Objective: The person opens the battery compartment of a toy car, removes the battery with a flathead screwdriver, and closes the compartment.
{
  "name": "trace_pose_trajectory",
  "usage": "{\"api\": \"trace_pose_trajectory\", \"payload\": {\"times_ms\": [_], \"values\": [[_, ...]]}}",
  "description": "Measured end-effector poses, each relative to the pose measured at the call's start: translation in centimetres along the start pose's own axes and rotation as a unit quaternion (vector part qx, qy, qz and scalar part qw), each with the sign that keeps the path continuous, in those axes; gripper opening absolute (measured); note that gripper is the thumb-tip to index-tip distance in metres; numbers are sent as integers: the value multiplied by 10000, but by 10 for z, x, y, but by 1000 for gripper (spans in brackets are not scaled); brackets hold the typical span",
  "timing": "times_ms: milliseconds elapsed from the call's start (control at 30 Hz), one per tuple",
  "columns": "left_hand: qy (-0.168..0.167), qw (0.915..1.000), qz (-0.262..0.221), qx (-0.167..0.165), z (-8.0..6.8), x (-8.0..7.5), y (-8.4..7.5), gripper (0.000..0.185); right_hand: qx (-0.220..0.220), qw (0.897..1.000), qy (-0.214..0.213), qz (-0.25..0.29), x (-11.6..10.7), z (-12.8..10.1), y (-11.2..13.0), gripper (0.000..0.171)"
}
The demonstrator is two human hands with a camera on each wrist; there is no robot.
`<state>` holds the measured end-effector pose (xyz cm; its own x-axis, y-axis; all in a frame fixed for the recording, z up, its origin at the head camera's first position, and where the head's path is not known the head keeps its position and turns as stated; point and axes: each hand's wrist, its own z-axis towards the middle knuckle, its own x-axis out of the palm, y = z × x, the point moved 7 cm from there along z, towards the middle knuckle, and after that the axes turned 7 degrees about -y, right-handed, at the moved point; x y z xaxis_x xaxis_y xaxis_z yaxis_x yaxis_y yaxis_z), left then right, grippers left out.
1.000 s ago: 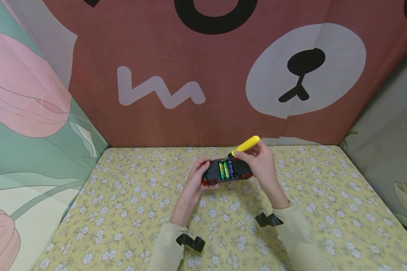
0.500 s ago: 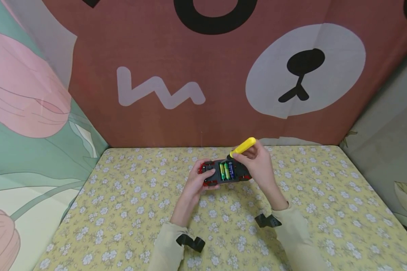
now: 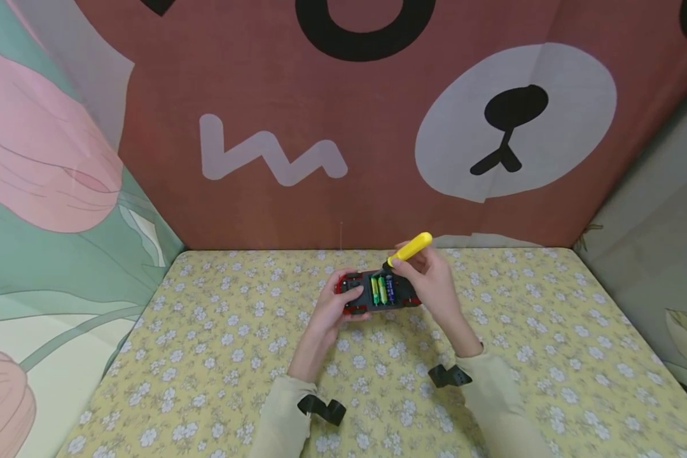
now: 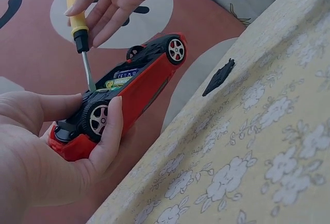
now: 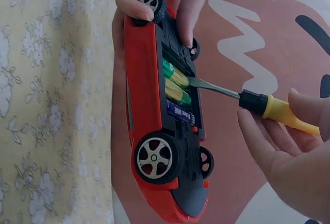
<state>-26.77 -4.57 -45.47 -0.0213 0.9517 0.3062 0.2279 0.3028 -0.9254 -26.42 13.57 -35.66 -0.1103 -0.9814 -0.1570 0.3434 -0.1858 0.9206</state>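
A red toy car point(image 5: 142, 90) is held bottom up above the table, its black underside facing me. My left hand point(image 3: 324, 304) grips one end of it, with the thumb on the underside by a wheel point(image 4: 97, 120). In the uncovered battery compartment lie two green batteries point(image 5: 178, 91) and one dark blue battery point(image 5: 179, 112), side by side. My right hand point(image 3: 437, 280) holds a yellow-handled flat screwdriver point(image 3: 412, 249) between thumb and fingers. Its metal tip point(image 5: 196, 82) reaches the compartment edge, at the end of the green batteries; whether it touches one I cannot tell.
A small black plastic panel point(image 4: 219, 77) lies on the table in the left wrist view. Flowered yellow cloth point(image 3: 206, 356) covers the table. Behind its far edge hangs a reddish-brown curtain point(image 3: 263, 216) with a printed bear face.
My left thumb has moved from the car's upper edge onto its underside. The right hand and screwdriver have shifted slightly left, with the tip staying near the compartment.
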Motion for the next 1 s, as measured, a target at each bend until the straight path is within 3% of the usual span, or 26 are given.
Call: {"api": "trace_pose_trajectory", "payload": {"times_ms": [200, 1000], "values": [[-49, 10000, -14, 14, 1, -2, -1, 47, 155, 9997, 108, 159, 4, 0, -4, 27], [218, 9985, 439, 234, -3, 3, -4, 46, 871, 9935, -493, 548, -14, 5, -19, 31]]}}
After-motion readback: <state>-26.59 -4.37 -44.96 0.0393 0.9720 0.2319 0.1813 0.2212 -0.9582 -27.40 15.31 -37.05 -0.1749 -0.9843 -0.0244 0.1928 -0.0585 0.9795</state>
